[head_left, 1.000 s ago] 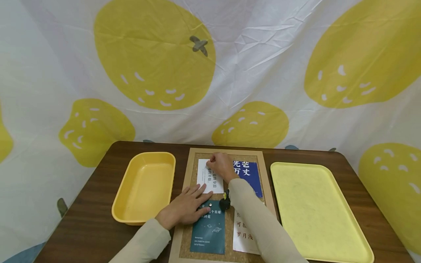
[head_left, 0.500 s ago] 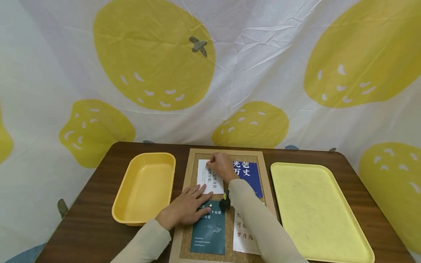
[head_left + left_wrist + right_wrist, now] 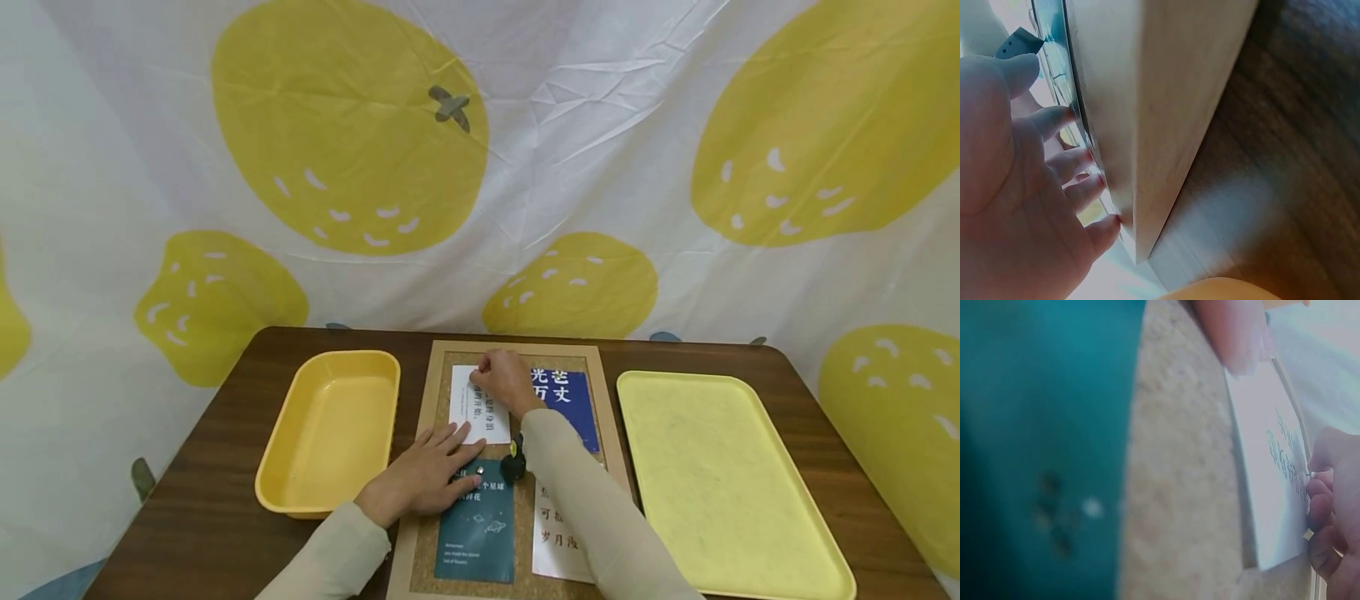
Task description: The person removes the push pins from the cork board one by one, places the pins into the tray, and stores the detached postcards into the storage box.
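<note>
A wood-framed cork board [image 3: 517, 347] lies on the table with several printed cards on it. My right hand [image 3: 507, 382] pinches a small pin [image 3: 1310, 475] against the upper part of the white card [image 3: 463, 404]; the pin's thin shaft shows in the right wrist view. Spread out flat, my left hand [image 3: 422, 473] rests on the board's left side, fingertips on the white card's lower edge. Its thumb touches the teal card [image 3: 476, 550], where a shiny round pin head [image 3: 480, 471] sits near the top. A blue card [image 3: 573, 412] lies beside my right wrist.
A deep yellow-orange basin [image 3: 327, 429] stands left of the board. To the right lies a flat pale yellow tray [image 3: 727, 483]. My right forearm partly covers a white card with brown lettering [image 3: 555, 558]. A fruit-print curtain [image 3: 562, 167] hangs behind the table.
Both hands keep their places on the board. The whole scene sits very slightly lower in the head view; nothing else visibly differs.
</note>
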The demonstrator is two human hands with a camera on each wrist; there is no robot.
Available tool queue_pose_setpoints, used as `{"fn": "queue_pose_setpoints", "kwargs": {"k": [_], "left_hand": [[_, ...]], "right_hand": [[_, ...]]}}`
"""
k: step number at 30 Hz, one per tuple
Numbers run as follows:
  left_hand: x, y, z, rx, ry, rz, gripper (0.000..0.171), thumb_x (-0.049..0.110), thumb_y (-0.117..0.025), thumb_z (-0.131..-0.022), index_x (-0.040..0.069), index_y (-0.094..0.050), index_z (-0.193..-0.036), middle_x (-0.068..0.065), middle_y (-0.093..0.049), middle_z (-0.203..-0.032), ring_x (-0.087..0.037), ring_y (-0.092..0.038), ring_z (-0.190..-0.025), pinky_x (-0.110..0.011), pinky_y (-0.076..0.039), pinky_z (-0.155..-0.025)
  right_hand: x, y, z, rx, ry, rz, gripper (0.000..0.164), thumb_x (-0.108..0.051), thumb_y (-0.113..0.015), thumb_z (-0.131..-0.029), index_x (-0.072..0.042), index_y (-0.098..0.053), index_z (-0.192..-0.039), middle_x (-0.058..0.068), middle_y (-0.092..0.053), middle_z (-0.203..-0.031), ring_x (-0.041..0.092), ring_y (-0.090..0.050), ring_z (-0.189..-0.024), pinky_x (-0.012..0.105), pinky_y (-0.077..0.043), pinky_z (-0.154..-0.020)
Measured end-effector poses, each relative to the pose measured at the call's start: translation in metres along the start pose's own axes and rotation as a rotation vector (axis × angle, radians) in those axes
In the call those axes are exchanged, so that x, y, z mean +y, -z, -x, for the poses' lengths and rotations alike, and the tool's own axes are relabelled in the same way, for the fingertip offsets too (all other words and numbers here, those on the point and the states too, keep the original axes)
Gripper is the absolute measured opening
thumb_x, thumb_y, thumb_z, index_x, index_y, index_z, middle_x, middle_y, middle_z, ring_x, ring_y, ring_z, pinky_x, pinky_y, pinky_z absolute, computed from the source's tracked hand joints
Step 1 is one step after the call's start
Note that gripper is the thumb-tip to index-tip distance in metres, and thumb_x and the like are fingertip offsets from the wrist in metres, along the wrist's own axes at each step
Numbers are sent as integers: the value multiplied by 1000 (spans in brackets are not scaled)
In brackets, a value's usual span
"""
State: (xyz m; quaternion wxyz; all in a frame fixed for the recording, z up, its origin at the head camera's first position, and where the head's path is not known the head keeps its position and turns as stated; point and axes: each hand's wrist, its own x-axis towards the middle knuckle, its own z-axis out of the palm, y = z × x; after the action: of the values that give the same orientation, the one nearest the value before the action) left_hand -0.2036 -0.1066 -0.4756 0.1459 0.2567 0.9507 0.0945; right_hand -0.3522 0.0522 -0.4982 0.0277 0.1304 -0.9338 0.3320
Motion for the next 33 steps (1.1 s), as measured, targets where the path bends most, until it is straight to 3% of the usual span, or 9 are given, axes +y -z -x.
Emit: {"fn": "queue_pose_setpoints", "kwargs": {"k": [10,33], "left_hand": [[0,6,3,13,0,21,58,49,-42,-104,22,-38,-154,-8,-29,-162,-30,-21,-151,-52,-18,-121],[0,1,0,11,-8,13,59,51,-42,-103,24,-37,-154,-7,-28,-162,-29,-21,-151,-52,-19,-121]], "right_hand": [[-2,6,-3,20,56,-36,7,-14,-72,-86,-9,-72,-81,2,-67,-75,14,-57,-66,26,-48,-61],[4,15,3,-1,149,-77,9,-14,-69,-90,-7,-74,-90,5,-72,-84,15,-64,-75,30,-54,-70]]}}
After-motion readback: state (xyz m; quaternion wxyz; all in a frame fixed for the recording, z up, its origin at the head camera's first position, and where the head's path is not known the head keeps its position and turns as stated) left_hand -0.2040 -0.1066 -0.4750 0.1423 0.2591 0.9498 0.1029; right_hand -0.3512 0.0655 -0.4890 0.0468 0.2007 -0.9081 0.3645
